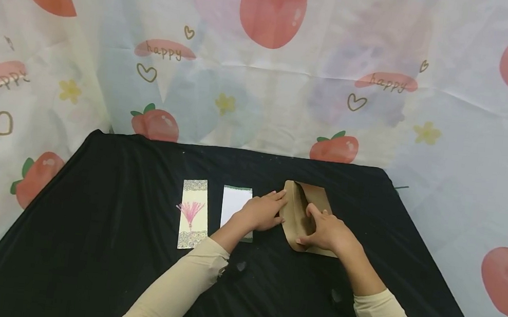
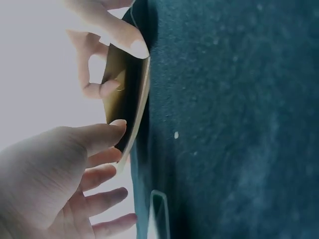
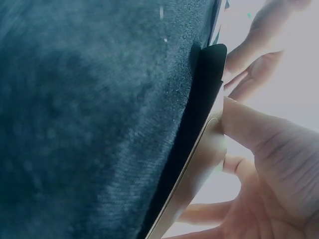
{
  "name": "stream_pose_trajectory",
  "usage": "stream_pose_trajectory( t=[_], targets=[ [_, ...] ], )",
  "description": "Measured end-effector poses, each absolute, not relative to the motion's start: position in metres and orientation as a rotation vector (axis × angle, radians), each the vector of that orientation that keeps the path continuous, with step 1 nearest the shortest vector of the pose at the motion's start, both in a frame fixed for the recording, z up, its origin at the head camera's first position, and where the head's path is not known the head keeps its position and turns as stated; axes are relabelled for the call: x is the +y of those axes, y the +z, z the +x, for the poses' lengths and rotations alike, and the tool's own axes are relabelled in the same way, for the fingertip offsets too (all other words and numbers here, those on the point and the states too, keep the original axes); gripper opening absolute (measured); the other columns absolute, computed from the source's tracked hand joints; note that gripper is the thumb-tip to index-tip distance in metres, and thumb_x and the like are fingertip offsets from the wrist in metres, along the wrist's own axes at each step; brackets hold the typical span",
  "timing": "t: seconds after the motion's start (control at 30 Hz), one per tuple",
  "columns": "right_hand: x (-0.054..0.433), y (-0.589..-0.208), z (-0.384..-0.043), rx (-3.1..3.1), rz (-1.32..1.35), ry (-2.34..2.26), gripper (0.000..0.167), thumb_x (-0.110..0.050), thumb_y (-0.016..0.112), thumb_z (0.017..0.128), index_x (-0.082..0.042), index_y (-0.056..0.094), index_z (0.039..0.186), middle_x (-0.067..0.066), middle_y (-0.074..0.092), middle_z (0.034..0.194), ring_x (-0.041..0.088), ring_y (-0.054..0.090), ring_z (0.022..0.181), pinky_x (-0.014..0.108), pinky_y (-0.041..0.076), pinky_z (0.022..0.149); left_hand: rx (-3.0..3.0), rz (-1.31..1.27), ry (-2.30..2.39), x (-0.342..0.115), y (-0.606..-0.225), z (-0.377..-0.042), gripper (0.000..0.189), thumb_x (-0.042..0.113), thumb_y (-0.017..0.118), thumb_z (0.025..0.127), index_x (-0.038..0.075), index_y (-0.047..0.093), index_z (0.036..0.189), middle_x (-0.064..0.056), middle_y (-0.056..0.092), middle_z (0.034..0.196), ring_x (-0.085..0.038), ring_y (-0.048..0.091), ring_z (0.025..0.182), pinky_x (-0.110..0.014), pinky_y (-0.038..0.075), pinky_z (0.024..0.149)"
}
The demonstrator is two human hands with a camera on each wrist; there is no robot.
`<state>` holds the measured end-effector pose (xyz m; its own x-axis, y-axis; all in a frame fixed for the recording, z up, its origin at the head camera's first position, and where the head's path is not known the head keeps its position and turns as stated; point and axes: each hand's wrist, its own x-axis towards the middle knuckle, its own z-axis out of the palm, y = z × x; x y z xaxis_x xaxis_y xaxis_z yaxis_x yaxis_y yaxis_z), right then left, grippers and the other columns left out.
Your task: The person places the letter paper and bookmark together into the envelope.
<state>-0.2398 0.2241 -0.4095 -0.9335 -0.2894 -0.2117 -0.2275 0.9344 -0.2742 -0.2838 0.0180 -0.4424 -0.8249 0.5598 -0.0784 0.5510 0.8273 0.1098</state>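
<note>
Sleeves point(image 1: 179, 286) head-view only, envelope point(image 1: 293, 222) throughout

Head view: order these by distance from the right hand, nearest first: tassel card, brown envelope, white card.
1. Brown envelope: right at the right hand, which touches it.
2. White card: left of the envelope, partly covered by the left hand.
3. Tassel card: farthest, left of the white card.

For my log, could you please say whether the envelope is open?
Open: the flap stands away from the envelope, showing a dark gap.
</note>
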Motion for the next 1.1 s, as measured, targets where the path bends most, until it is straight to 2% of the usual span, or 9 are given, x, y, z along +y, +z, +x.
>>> stream_pose_trajectory(
  t=[0.1, 0.27, 0.57, 0.87, 0.97, 1.1],
  targets=[
    [0.225, -0.409, -0.239, 2.844, -0.382, -0.363, 0.066, -0.046, 0.087, 0.082, -0.012, 0.046, 0.120, 0.024, 0.056, 0.110, 0.040, 0.060, 0.082, 0.051, 0.049, 0.067, 2.906, 0.867, 0.157, 0.014, -0.437, -0.280, 0.060, 0.044, 0.058, 0.106, 0.019, 0.045, 0.158, -0.002, 0.029, 0.168, -0.020, 0.036, 0.148, -0.043, 0.042, 0.111],
    [0.225, -0.409, -0.239, 2.844, -0.374, -0.357, 0.067, -0.047, 0.088, 0.082, -0.012, 0.046, 0.120, 0.026, 0.056, 0.113, 0.040, 0.060, 0.081, 0.050, 0.049, 0.066, 2.906, 0.821, 0.166, 0.003, -0.431, -0.276, 0.056, 0.043, 0.060, 0.105, 0.019, 0.050, 0.155, -0.005, 0.038, 0.163, -0.023, 0.046, 0.142, -0.043, 0.044, 0.109],
    [0.225, -0.411, -0.239, 2.836, -0.382, -0.368, 0.067, -0.046, 0.087, 0.082, -0.012, 0.046, 0.123, 0.027, 0.055, 0.117, 0.040, 0.059, 0.081, 0.050, 0.048, 0.066, 2.893, 0.785, 0.257, -0.028, -0.426, -0.271, 0.052, 0.036, 0.063, 0.105, 0.013, 0.056, 0.150, -0.010, 0.045, 0.159, -0.028, 0.048, 0.140, -0.046, 0.043, 0.110],
    [0.224, -0.409, -0.237, 2.833, -0.399, -0.380, 0.066, -0.045, 0.087, 0.083, -0.012, 0.046, 0.122, 0.026, 0.055, 0.115, 0.038, 0.059, 0.080, 0.049, 0.047, 0.065, 2.888, 0.713, 0.384, -0.061, -0.425, -0.271, 0.050, 0.031, 0.065, 0.103, 0.009, 0.057, 0.148, -0.014, 0.045, 0.158, -0.034, 0.044, 0.143, -0.053, 0.038, 0.113],
    [0.224, -0.409, -0.237, 2.836, -0.396, -0.380, 0.066, -0.045, 0.087, 0.082, -0.012, 0.046, 0.122, 0.026, 0.055, 0.115, 0.038, 0.059, 0.080, 0.049, 0.047, 0.065, 2.891, 0.676, 0.436, -0.072, -0.421, -0.270, 0.050, 0.029, 0.065, 0.103, 0.008, 0.057, 0.148, -0.016, 0.046, 0.156, -0.036, 0.044, 0.142, -0.054, 0.039, 0.112],
    [0.224, -0.409, -0.238, 2.840, -0.398, -0.379, 0.066, -0.044, 0.088, 0.082, -0.012, 0.046, 0.121, 0.026, 0.055, 0.114, 0.038, 0.058, 0.080, 0.049, 0.047, 0.066, 2.891, 0.611, 0.514, -0.088, -0.414, -0.271, 0.049, 0.025, 0.067, 0.103, 0.004, 0.058, 0.146, -0.020, 0.051, 0.146, -0.039, 0.049, 0.134, -0.052, 0.045, 0.107]
  ],
)
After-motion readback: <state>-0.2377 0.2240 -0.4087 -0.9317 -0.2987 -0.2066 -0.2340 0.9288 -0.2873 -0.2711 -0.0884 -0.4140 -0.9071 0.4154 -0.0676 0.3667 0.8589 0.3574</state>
